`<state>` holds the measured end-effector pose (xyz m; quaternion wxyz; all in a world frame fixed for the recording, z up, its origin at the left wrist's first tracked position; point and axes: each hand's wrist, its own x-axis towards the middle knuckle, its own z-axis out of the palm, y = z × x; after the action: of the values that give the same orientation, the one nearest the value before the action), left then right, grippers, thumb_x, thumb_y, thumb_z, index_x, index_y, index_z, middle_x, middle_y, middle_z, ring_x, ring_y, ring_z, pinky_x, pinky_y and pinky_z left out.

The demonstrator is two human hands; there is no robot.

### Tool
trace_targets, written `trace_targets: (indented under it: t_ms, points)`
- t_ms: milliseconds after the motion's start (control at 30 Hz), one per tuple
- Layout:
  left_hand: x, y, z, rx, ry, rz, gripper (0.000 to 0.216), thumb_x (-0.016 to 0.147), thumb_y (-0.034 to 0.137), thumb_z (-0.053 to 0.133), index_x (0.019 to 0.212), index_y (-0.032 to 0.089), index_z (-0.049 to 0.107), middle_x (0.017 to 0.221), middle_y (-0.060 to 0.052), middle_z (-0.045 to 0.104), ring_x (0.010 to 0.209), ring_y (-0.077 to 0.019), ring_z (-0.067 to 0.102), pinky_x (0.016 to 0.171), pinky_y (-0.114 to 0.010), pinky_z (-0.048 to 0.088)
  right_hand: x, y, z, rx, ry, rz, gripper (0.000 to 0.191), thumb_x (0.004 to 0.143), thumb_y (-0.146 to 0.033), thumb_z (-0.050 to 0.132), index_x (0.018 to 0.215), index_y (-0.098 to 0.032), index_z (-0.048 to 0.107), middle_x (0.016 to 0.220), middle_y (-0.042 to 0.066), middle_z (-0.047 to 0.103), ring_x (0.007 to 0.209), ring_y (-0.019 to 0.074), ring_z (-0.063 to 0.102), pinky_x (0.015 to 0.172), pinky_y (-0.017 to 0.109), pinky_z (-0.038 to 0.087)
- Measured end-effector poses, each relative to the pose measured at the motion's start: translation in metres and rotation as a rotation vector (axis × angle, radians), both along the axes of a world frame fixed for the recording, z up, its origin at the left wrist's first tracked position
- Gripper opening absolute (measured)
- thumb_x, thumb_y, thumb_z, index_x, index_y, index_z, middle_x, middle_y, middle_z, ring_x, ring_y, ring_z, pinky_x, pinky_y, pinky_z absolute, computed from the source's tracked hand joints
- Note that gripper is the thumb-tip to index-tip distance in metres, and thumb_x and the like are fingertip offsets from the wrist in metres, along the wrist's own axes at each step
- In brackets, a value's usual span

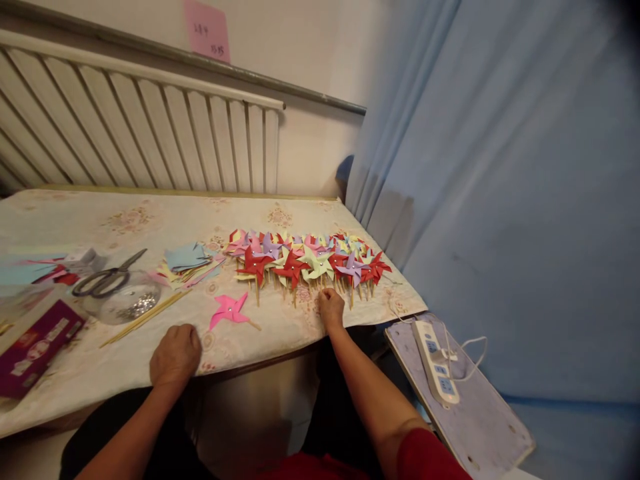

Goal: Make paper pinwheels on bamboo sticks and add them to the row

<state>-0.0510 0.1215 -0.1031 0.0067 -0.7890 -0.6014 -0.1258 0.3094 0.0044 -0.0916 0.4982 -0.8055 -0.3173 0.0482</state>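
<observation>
Rows of paper pinwheels on thin wooden sticks, red, purple, pink and yellow, lie close together on the table. At their front edge my right hand is closed, its fingers pinched at the lower end of the stick of a pale green pinwheel. My left hand rests on the cloth near the table's front edge, curled into a loose fist with nothing visible in it. Between my hands, a single bright pink pinwheel lies apart from the rows, its stick pointing right.
Left of the pinwheels are cut paper sheets, wooden sticks, scissors, a clear dish of small metal pieces and a purple box. At right are a power strip on a board and a blue curtain.
</observation>
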Motion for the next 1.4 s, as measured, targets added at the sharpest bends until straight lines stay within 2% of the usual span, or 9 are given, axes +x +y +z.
trace_targets:
  t_ms: [267, 500, 767, 1400]
  points:
    - [0.000, -0.001, 0.000, 0.013, -0.002, -0.002, 0.037, 0.095, 0.036, 0.030, 0.092, 0.018, 0.062, 0.099, -0.013, 0.062, 0.088, -0.0265, 0.059, 0.067, -0.035, 0.037, 0.006, 0.012, -0.012, -0.012, 0.030, -0.044, 0.020, 0.077, -0.028, 0.049, 0.071, -0.020, 0.066, 0.064, 0.001, 0.066, 0.064, 0.0174, 0.058, 0.062, 0.024, 0.040]
    - [-0.001, 0.000, -0.005, 0.072, 0.014, -0.024, 0.035, 0.095, 0.033, 0.031, 0.091, 0.018, 0.062, 0.096, -0.012, 0.061, 0.090, -0.0259, 0.058, 0.071, -0.034, 0.040, 0.011, 0.017, -0.013, -0.028, 0.047, -0.083, 0.019, 0.076, -0.027, 0.050, 0.070, -0.020, 0.066, 0.064, 0.002, 0.066, 0.063, 0.0177, 0.058, 0.062, 0.025, 0.040]
    - [-0.001, 0.000, -0.007, 0.102, 0.019, -0.024, 0.035, 0.095, 0.033, 0.031, 0.092, 0.018, 0.063, 0.095, -0.012, 0.061, 0.087, -0.0254, 0.058, 0.068, -0.035, 0.039, 0.018, 0.019, -0.018, -0.050, 0.006, -0.097, 0.019, 0.077, -0.026, 0.050, 0.071, -0.020, 0.067, 0.070, 0.003, 0.068, 0.068, 0.0179, 0.058, 0.066, 0.025, 0.039]
    - [0.001, -0.001, -0.004, 0.077, 0.017, 0.003, 0.034, 0.095, 0.033, 0.034, 0.089, 0.018, 0.064, 0.094, -0.010, 0.060, 0.083, -0.0226, 0.057, 0.066, -0.033, 0.037, 0.021, 0.022, -0.028, -0.046, -0.058, -0.172, 0.018, 0.078, -0.022, 0.050, 0.066, -0.019, 0.063, 0.064, 0.003, 0.063, 0.062, 0.0173, 0.050, 0.063, 0.027, 0.033]
